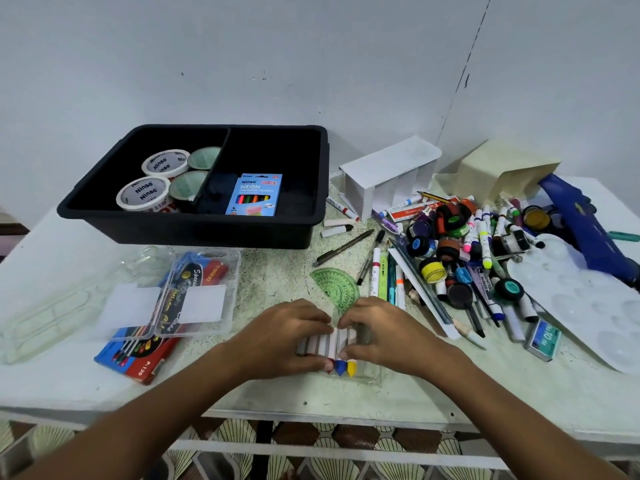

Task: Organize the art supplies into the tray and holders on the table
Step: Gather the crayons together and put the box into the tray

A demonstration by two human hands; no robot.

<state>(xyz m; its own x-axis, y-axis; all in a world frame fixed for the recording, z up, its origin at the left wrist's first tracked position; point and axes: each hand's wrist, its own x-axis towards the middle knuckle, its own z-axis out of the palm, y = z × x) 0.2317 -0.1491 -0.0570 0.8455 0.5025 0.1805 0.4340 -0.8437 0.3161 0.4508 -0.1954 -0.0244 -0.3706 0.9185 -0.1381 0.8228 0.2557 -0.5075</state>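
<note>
Both hands meet at lower centre of the frame, fingers curled over a row of crayons (329, 344): left hand (287, 336) grips the row's left side, right hand (384, 336) the right side, fingertips nearly touching on top. Crayons are white-wrapped sticks lying side by side in a clear plastic case (367, 372) on the table (277, 271); red, blue and yellow tips point toward the lower edge of the frame, long axes running near to far. Green protractor (335, 284) just beyond the hands. Black tray (194, 230) upper left holds tape rolls (152, 176) and a neon pencil box (255, 195). Pile of markers and paint jars at right.
</note>
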